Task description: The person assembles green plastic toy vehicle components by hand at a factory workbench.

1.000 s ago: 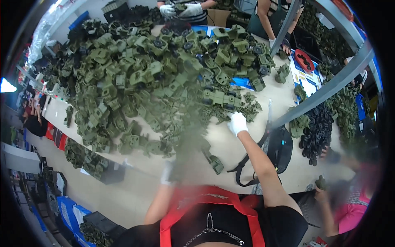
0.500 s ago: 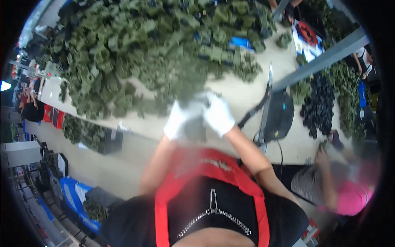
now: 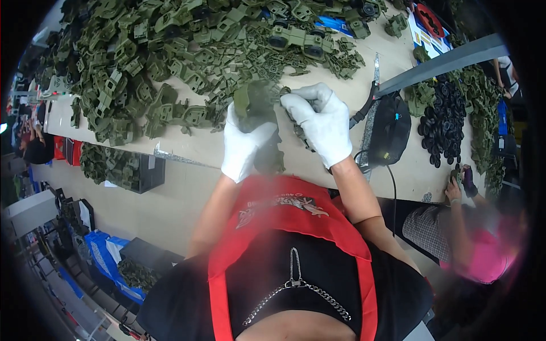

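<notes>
My left hand (image 3: 242,145), in a white glove, is closed around an olive-green plastic toy vehicle part (image 3: 245,101), held over the near table edge. Blur in the picture smears that part's lower end. Just to its right, my gloved right hand (image 3: 325,120) is closed, thumb against forefinger, on a small green piece (image 3: 283,92) near the held part. Another green toy part (image 3: 302,135) shows beside the right palm, partly covered by it. Beyond both hands lie many small green plastic pieces (image 3: 244,68) and a toy truck chassis with black wheels (image 3: 296,41).
A large heap of green toy vehicle parts (image 3: 114,85) covers the far left of the table (image 3: 196,149). At right are a black bag (image 3: 391,129), a slanted grey metal bar (image 3: 443,63) and black wheels (image 3: 442,122). A co-worker in pink (image 3: 483,256) sits lower right.
My hands, close together and blurred before, now stand farther apart, the right one shifted right and up. The green part in my left hand has risen. The whole view has shifted slightly.
</notes>
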Available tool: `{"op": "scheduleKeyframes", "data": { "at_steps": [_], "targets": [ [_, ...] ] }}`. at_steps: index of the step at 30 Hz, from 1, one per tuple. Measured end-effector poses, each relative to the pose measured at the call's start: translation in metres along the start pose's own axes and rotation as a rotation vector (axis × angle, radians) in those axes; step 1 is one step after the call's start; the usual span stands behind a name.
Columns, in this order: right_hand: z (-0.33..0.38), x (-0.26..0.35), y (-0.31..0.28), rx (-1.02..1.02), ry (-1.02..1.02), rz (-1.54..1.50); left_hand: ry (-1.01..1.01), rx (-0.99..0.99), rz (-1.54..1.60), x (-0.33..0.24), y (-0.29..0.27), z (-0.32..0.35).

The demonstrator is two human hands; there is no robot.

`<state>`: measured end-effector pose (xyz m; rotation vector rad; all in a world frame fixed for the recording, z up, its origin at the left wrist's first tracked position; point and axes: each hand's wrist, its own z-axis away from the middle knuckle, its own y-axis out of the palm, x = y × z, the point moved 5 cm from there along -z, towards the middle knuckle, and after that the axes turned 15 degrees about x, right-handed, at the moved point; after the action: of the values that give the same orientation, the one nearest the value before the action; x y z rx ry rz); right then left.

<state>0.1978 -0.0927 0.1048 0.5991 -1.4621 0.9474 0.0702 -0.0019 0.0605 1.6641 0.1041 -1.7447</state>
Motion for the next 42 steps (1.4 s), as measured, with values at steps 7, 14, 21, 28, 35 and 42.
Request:
{"op": "scheduleKeyframes", "data": {
  "at_steps": [7, 14, 21, 28, 35, 42],
  "targets": [
    [-0.007, 0.013, 0.010, -0.031, -0.129, 0.545, 0.062, 0.077, -0.012, 0.004, 0.016, -0.007],
    [-0.020, -0.004, 0.003, -0.059, -0.193, 0.585, 0.040, -0.094, -0.127, 0.010, 0.031, -0.011],
    [-0.014, -0.028, 0.011, -0.095, -0.157, 0.448, 0.025, -0.066, -0.388, 0.022, 0.015, -0.008],
    [-0.055, -0.102, -0.026, 0.706, 0.301, -0.458, -0.478, 0.100, 0.324, 0.064, -0.020, -0.007],
    [-0.135, -0.200, -0.106, -0.090, 0.233, 0.971, -0.519, 0.124, 0.417, 0.099, -0.013, 0.019],
    [-0.108, -0.214, -0.089, -0.045, 0.403, 0.762, -0.420, 0.010, 0.491, 0.085, -0.031, 0.018]
  ]
}}
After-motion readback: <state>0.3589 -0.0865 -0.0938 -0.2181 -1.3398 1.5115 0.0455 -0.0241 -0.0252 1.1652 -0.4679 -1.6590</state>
